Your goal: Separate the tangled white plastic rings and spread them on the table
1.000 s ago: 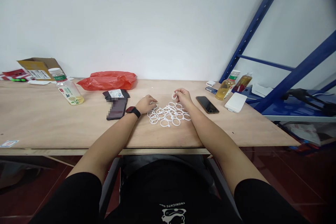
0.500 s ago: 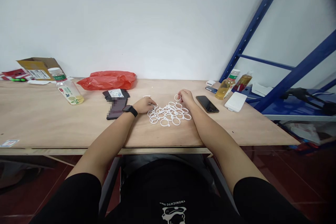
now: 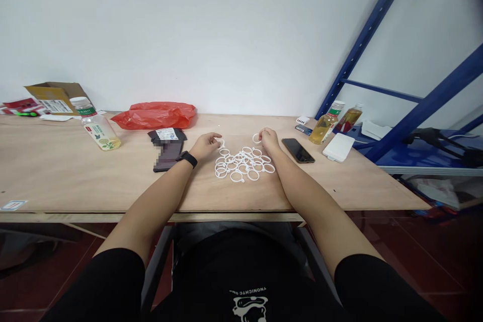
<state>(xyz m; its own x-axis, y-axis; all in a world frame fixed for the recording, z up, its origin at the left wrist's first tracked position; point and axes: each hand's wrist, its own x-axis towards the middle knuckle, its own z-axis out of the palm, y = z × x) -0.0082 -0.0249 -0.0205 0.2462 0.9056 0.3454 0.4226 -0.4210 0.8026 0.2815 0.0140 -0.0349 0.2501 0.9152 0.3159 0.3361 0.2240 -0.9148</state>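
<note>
Fingers closed, my left hand [image 3: 206,146] holds a white plastic ring [image 3: 221,144] at its fingertips, just beyond the left edge of a pile. The pile is made of several white rings [image 3: 253,175], each with a small tab, lying overlapped on the wooden table. To the right, my right hand [image 3: 269,140] pinches another white ring [image 3: 257,138], which sticks out leftward from the fingers. Both hands are low over the tabletop and apart from each other. The fingers partly cover the rings they grip.
A dark pouch [image 3: 168,156] and a red plastic bag [image 3: 156,115] lie to the left, near a tilted-looking bottle [image 3: 98,131] and a cardboard box [image 3: 56,98]. On the right are a phone [image 3: 298,150], a bottle [image 3: 325,125], a white case [image 3: 338,147] and blue shelving [image 3: 407,115].
My left hand has moved away from me, off the pile's left edge, and a ring now shows at its fingertips. My right hand and its ring have shifted slightly right.
</note>
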